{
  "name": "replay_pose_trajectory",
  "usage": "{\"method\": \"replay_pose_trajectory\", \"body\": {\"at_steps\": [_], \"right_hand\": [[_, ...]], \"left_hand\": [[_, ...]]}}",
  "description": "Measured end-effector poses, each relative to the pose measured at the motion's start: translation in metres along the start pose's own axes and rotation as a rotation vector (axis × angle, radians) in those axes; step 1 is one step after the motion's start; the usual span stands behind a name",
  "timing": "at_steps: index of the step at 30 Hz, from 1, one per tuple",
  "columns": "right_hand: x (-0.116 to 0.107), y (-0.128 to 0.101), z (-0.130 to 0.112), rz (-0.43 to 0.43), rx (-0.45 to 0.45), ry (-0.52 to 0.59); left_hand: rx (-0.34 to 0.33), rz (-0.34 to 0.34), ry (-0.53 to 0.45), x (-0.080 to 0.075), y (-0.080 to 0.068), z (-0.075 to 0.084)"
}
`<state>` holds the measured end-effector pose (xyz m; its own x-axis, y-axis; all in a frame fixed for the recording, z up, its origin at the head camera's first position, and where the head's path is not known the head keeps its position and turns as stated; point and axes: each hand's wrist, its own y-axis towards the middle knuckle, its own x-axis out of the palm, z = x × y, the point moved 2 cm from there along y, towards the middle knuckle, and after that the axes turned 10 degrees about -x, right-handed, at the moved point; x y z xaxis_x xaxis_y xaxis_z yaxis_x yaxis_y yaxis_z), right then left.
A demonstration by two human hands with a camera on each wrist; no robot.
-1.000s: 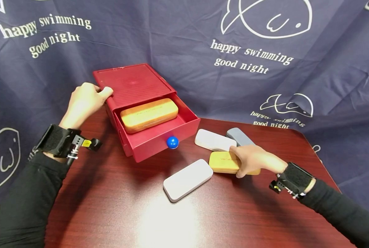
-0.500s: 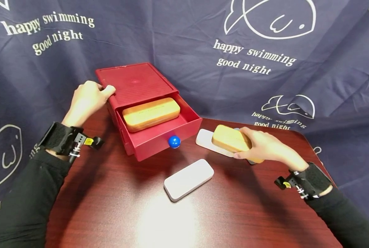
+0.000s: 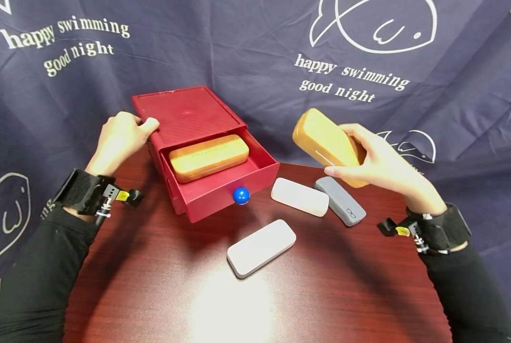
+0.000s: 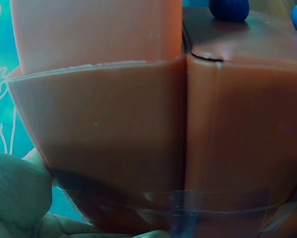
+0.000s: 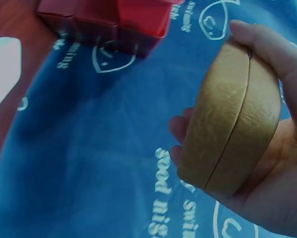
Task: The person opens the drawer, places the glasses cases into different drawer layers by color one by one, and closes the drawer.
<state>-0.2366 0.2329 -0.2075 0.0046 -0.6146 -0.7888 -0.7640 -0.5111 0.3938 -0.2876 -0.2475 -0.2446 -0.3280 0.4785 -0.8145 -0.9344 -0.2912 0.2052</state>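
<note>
The right hand grips a tan oblong hard case aloft, mid-carry; the left hand clasps the red plastic drawer box. Next, I judge, lower it beside the matching tan case.

The left wrist view is filled by the side of the red drawer box, too close to show its edges. The left hand is cut off at that picture's bottom left corner. In the head view, the right hand covers the far end of the yellow case. The box front hides the near side of the yellow case in the drawer.
</note>
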Motion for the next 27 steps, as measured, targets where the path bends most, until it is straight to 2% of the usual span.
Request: {"method": "replay_pose_trajectory", "body": {"at_steps": [4, 6, 9, 14, 22, 27], "right_hand": [[-0.002, 0.021, -0.016, 0.009, -0.072, 0.012], [-0.003, 0.033, -0.023, 0.001, -0.115, -0.028], [-0.006, 0.051, -0.035, -0.046, -0.186, -0.148], [-0.006, 0.081, -0.056, -0.189, -0.263, -0.3], [0.005, 0.12, -0.084, -0.427, -0.388, -0.412], [0.015, 0.135, -0.099, -0.579, -0.412, -0.493]], "left_hand": [[0.003, 0.009, -0.002, 0.0, -0.001, 0.0], [0.002, 0.009, -0.003, 0.0, -0.001, 0.0], [-0.004, 0.006, -0.005, -0.001, -0.001, 0.0], [-0.013, -0.004, -0.009, -0.001, -0.001, 0.0], [-0.017, -0.005, -0.007, -0.001, -0.001, 0.002], [-0.021, -0.004, -0.003, -0.002, -0.002, 0.002]]}}
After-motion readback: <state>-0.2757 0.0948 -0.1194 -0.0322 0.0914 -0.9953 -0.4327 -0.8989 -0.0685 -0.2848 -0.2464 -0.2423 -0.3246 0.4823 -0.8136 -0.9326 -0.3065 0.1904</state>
